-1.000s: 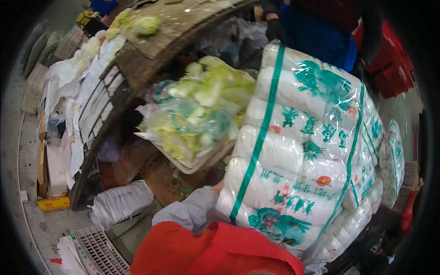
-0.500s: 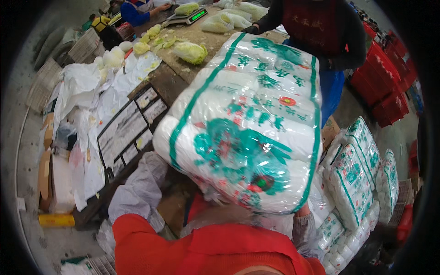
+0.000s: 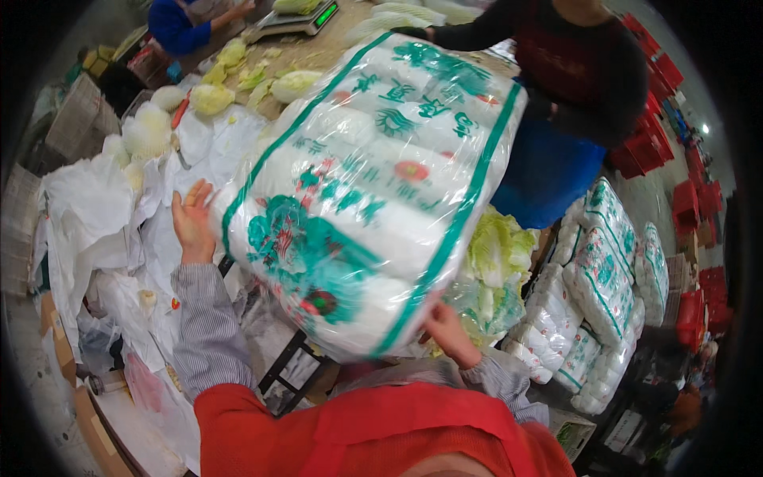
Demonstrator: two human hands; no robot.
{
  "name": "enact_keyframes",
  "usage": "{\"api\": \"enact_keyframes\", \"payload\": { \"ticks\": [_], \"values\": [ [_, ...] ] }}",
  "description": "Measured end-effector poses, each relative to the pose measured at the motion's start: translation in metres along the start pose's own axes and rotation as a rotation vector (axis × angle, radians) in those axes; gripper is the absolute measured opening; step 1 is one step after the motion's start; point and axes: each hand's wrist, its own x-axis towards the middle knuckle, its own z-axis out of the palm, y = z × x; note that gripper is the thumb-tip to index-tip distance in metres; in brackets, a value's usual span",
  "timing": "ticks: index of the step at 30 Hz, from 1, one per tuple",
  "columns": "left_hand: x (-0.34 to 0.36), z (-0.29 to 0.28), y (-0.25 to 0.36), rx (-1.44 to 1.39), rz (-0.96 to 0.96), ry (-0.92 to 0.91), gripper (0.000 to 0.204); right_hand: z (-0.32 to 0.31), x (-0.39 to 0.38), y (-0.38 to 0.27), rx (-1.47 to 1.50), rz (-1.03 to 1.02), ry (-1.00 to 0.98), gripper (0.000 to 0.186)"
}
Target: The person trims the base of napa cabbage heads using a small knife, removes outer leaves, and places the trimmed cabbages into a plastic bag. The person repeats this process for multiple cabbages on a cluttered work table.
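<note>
A large clear plastic bag (image 3: 358, 183) with green bands and red and green print, packed with white wrapped bundles, is tilted in front of me. My left hand (image 3: 195, 221) stands at its left side, fingers spread and palm toward the bag; whether it touches is hard to tell. At the near right corner, my right hand (image 3: 449, 330) has its fingers closed on the bag's edge. Across from me, a co-worker in dark sleeves (image 3: 572, 60) has a gloved hand at the bag's far left corner. The other gloved hand is by its right side.
White sheets (image 3: 87, 215) cover the left side, with net-wrapped cabbages (image 3: 147, 131) behind. Loose napa cabbage (image 3: 501, 250) lies right of the bag. More packed bags (image 3: 600, 278) are stacked at right, near red crates (image 3: 648, 143). A scale (image 3: 294, 24) stands at the back.
The bag has shifted left, uncovering napa cabbage on its right. My left hand has come out from under its near side to the left edge. My right hand shows more fully.
</note>
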Motion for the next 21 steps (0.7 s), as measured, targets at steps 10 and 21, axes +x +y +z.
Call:
{"api": "enact_keyframes", "payload": {
  "ticks": [10,21],
  "values": [
    [-0.088,-0.076,0.009,1.166,0.897,0.234,0.062,0.088,-0.015,0.001,-0.639,-0.138,-0.486,0.047],
    [-0.281,-0.378,0.107,1.797,-0.218,1.291,0.034,0.046,-0.013,-0.055,-0.79,-0.105,-0.362,0.034]
  ]
}}
